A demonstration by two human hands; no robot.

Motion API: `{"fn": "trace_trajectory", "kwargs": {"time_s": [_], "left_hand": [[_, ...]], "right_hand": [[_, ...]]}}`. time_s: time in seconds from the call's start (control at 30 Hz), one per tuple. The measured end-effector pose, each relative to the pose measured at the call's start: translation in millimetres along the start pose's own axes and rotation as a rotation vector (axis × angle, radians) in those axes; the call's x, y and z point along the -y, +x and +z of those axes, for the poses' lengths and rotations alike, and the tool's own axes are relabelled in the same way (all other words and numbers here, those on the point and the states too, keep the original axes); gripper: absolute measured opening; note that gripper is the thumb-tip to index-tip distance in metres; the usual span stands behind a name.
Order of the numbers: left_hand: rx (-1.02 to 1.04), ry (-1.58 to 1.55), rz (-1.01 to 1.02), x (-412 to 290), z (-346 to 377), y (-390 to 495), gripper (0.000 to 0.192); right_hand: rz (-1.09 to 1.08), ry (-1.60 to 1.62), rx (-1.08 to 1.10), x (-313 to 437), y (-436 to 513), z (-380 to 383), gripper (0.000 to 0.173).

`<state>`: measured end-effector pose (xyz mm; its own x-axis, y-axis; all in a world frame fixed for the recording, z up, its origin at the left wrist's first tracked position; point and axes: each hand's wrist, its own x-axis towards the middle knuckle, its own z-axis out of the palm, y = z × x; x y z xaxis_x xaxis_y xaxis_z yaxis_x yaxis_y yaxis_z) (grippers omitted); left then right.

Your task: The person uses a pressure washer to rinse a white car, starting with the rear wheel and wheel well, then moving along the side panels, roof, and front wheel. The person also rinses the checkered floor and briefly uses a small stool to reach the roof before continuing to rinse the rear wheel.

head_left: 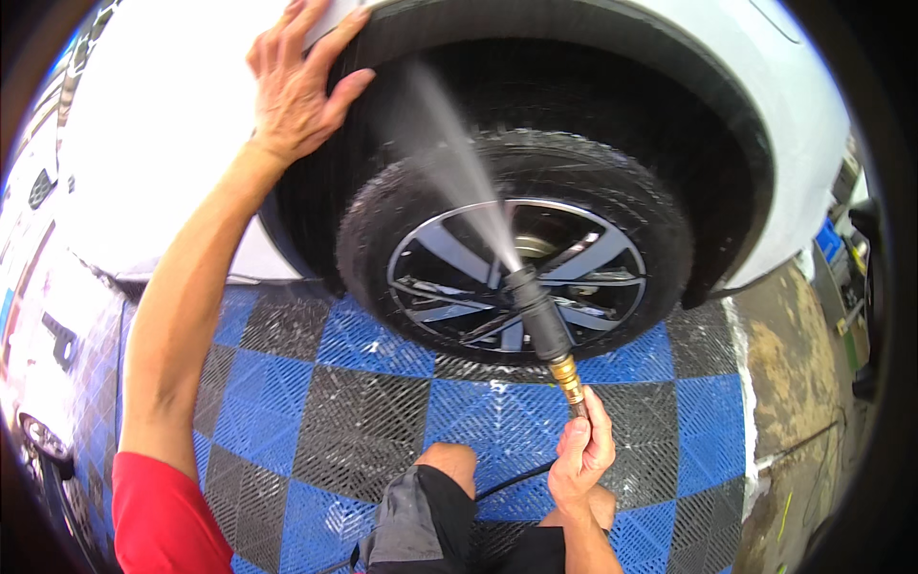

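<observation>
My right hand grips the thin rear end of a pressure washer lance, just below its brass coupling. The black nozzle tilts up and left, throwing a white fan of water into the wheel well. Behind the nozzle stands a wet black tyre on a silver and black alloy wheel. My left hand rests, fingers spread, against the wheel arch edge of the white car; nothing is in it.
Blue and black slatted floor tiles lie under the wheel and around my knees. A black hose runs beside my leg. At right is stained concrete with a thin rod on it. Another car's wheel shows at far left.
</observation>
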<state>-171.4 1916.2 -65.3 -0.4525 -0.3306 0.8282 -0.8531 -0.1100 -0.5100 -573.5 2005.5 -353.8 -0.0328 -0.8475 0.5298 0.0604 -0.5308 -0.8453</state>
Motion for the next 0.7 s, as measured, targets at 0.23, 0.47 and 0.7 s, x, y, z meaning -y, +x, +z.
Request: {"fn": "trace_trajectory", "kwargs": {"time_s": [0.23, 0.47, 0.7], "left_hand": [[-0.175, -0.076, 0.101, -2.0, 10.3, 5.4, 0.057], [-0.185, -0.037, 0.080, -2.5, 14.0, 4.8, 0.056], [-0.215, -0.025, 0.115, -3.6, 13.3, 6.9, 0.057]], "right_hand": [[0.314, 0.349, -0.442, -14.1, -3.6, -36.2, 0.040], [0.531, 0.385, -0.829, -53.2, -0.1, -79.9, 0.035], [0.451, 0.404, -0.711, -57.2, -2.8, -81.5, 0.037]]}}
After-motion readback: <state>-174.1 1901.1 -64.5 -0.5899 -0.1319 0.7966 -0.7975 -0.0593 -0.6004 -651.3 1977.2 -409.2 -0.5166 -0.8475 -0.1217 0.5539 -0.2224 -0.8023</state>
